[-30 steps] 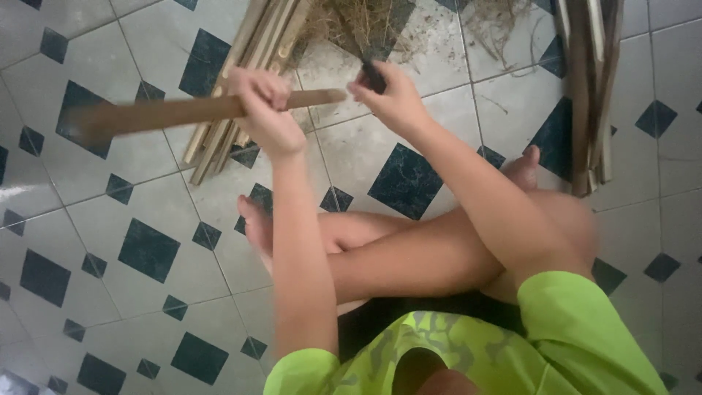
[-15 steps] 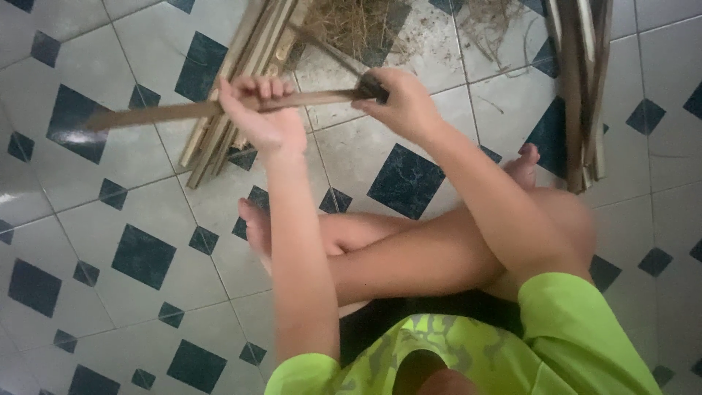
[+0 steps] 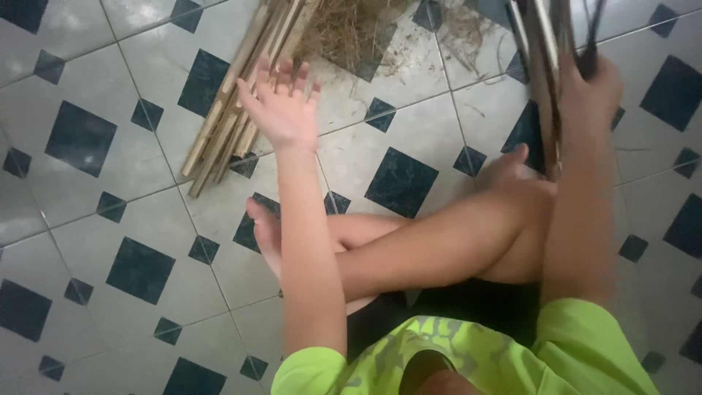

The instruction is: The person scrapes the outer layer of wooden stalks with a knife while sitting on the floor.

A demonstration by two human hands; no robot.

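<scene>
head view: left hand (image 3: 281, 110) open above bamboo sticks (image 3: 227, 124); right hand (image 3: 589, 91) blurred, grips dark strips (image 3: 545, 66) cut off above.

My shirt (image 3: 475, 351) is bright green; the floor (image 3: 88, 241) is pale grey tile with dark diamonds; sticks (image 3: 227, 124) are tan.

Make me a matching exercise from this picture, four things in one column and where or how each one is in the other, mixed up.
Things:
1. left hand
2. right hand
3. loose bamboo sticks
4. dry fibre pile

Places or states:
A. lying in a bunch on the tiled floor, upper left
B. open, fingers spread, holding nothing
C. heaped on the floor at the top, beside the loose sticks
D. at the bundle of dark strips on the right

Pairs: 1-B, 2-D, 3-A, 4-C
</scene>
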